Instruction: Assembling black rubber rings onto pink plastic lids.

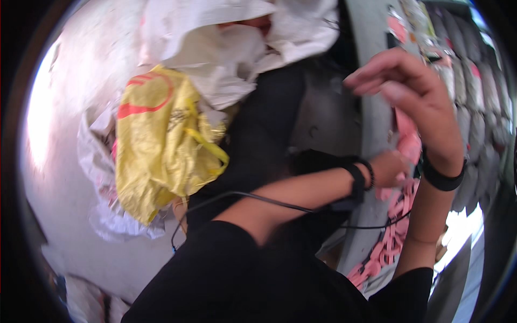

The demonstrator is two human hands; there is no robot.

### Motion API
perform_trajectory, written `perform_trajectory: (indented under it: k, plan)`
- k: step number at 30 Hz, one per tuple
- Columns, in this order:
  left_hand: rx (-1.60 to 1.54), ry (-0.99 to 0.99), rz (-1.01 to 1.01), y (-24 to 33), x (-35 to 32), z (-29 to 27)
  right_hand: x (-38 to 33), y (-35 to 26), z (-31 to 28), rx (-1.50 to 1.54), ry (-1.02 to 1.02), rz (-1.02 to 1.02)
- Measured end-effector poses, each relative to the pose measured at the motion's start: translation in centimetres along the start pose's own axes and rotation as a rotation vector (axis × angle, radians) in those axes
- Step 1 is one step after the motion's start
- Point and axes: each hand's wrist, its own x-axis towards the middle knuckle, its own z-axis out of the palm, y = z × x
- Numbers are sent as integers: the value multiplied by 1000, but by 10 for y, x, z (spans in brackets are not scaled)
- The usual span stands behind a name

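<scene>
My left hand [392, 168] reaches across to the right and is closed on a strip of pink plastic pieces [401, 207] that hangs down along a grey post [377, 107]. A black band and a bead bracelet sit on that wrist. My right hand [412, 99] is raised above it, fingers loosely apart and pointing left, close to the top of the pink strip [407, 134]; it holds nothing that I can see. A black band circles the right wrist.
A yellow woven sack [161, 145] with red print lies at the left, on white sacks [215, 48]. A thin black cable [258, 200] runs under my left forearm. Stacked grey bags [479, 124] fill the right side.
</scene>
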Motion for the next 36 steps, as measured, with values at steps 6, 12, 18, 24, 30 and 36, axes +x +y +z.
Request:
perform_trajectory:
  k: [6,12,18,24,30,36]
  plan:
    - [289,-182,-33,78,-34,-139,-88,11,-50,-85,486,12]
    - [134,-46,-854,162,-155,-276,-65,149,-37,-134,680,215]
    - [484,244,-997,197,-254,-285,-43,252,-84,-480,867,110]
    - [505,-98,-1661,231,-227,-283,-16,279,-91,-541,911,63]
    - [1384,62,-1191,172,-276,-303,-14,284,-86,-537,916,-38]
    - [1237,330,-960,164,-179,-293,-11,212,-46,-423,1037,-35]
